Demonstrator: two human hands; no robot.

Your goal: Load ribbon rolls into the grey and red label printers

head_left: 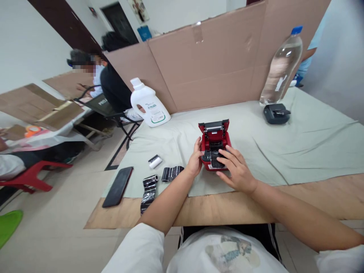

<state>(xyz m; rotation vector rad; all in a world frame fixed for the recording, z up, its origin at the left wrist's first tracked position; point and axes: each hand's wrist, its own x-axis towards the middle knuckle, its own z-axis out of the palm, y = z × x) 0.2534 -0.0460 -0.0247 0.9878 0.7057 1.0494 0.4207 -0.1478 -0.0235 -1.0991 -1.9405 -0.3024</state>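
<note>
A small red label printer (229, 141) stands near the front of the table with its lid (214, 124) raised. Inside it lies a black roll (216, 145), from which a glossy black strip (215, 162) hangs over the front edge. My left hand (195, 160) grips the printer's left side, thumb towards the front. The fingers of my right hand (238, 170) are spread, with their tips on the strip and the printer's right front. Left of the printer lie one black strip (172, 173), another partly rolled strip (149, 189) and a small white roll (155, 162).
A dark phone (118, 187) lies at the left front corner. Behind stand a white jug (149, 104), a large clear bottle (283, 70) and a dark small device (276, 114). A cardboard screen (210, 68) borders the back. Other people sit at the left.
</note>
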